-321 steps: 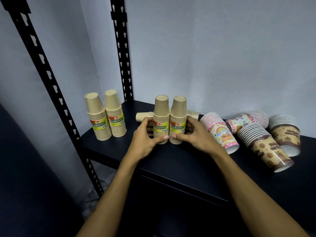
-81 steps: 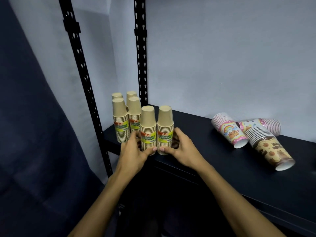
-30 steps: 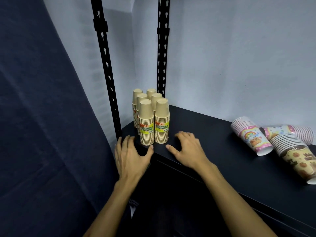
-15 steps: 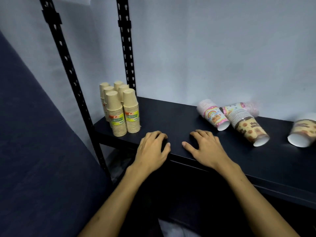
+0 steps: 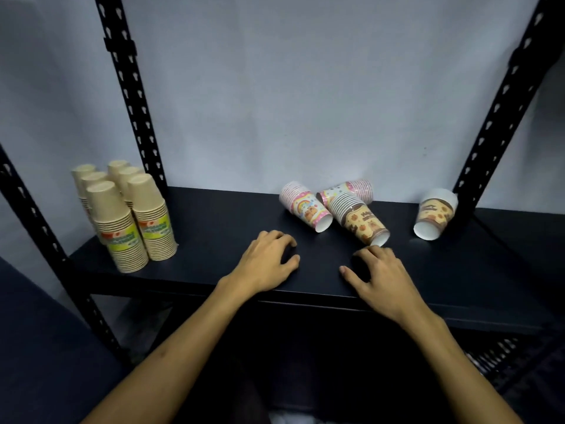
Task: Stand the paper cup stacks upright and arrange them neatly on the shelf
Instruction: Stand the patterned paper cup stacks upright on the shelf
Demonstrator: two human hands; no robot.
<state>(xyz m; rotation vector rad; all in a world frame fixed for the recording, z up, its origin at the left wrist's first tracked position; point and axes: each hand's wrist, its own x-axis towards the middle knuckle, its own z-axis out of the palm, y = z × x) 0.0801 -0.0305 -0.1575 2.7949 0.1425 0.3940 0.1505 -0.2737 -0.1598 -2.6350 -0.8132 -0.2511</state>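
Observation:
Several tan paper cup stacks (image 5: 128, 221) stand upright in a tight block at the left end of the black shelf (image 5: 214, 228). A pink rainbow stack (image 5: 305, 206) lies on its side at mid-shelf, mouth toward me. Behind it lies a second pink stack (image 5: 351, 189). A brown patterned stack (image 5: 360, 220) lies across them, and another brown stack (image 5: 435, 214) lies tipped near the right post. My left hand (image 5: 266, 260) and my right hand (image 5: 379, 275) rest on the shelf near its front edge, fingers loosely bent, holding nothing. My right fingertips are just short of the brown stack's mouth.
Black perforated uprights rise at the left front (image 5: 33, 215), back left (image 5: 134, 96) and back right (image 5: 501, 96). A pale wall (image 5: 290, 87) closes the back. A lower shelf level (image 5: 504, 356) shows below on the right.
Both hands let go of the tan stacks and slid right along the shelf front. My view swung right, bringing the lying patterned stacks and the right post into view.

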